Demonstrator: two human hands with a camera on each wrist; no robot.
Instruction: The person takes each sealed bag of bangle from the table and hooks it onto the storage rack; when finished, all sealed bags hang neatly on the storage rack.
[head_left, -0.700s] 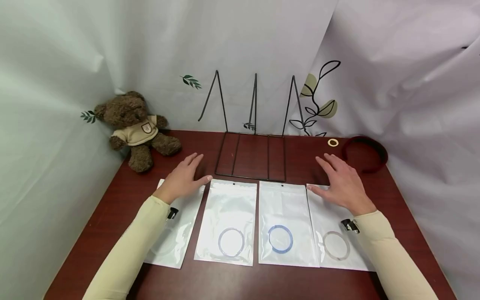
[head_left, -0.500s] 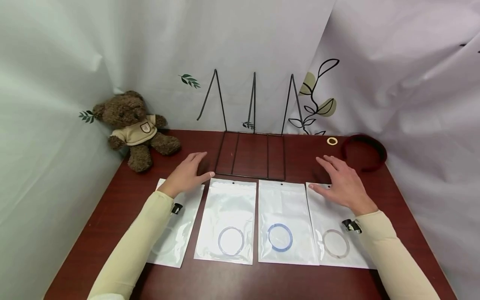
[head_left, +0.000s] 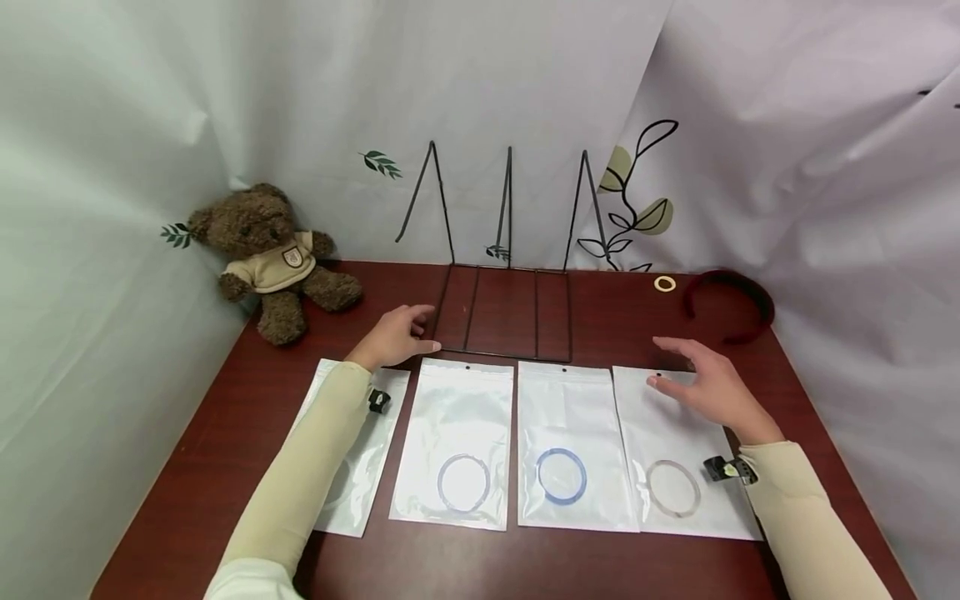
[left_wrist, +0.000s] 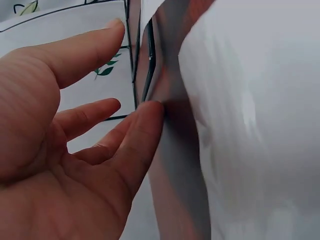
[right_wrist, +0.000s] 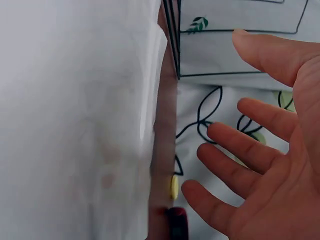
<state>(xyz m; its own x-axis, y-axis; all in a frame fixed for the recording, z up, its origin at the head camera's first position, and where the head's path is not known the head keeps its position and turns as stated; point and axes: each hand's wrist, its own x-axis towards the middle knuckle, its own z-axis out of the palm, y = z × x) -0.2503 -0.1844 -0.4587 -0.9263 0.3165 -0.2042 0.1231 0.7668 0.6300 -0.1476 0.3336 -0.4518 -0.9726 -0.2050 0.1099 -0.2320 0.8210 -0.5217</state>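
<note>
My left hand (head_left: 396,336) hovers at the front left corner of a black wire rack (head_left: 501,358), its thumb and fingers apart around nothing. In the left wrist view the fingers (left_wrist: 145,130) are loosely bent, close to a dark wire. Over the top of the rightmost white zip pouch (head_left: 637,433) is my right hand (head_left: 712,387), its fingers (right_wrist: 245,145) spread and holding nothing. Two more pouches lie between the hands: one with a pale ring (head_left: 463,521), the other with a blue ring (head_left: 561,502). My left forearm partly covers the leftmost pouch (head_left: 375,458).
A brown teddy bear (head_left: 282,319) sits at the back left. At the back right are a dark red headband (head_left: 761,300) and a small cream ring (head_left: 656,284). White cloth (head_left: 540,75) with printed leaves stands behind the dark red table (head_left: 525,567).
My left hand has moved right, to the rack's corner, with its fingers bending more. My right hand has drawn back toward me and slightly right. The pouches and rack stay in place.
</note>
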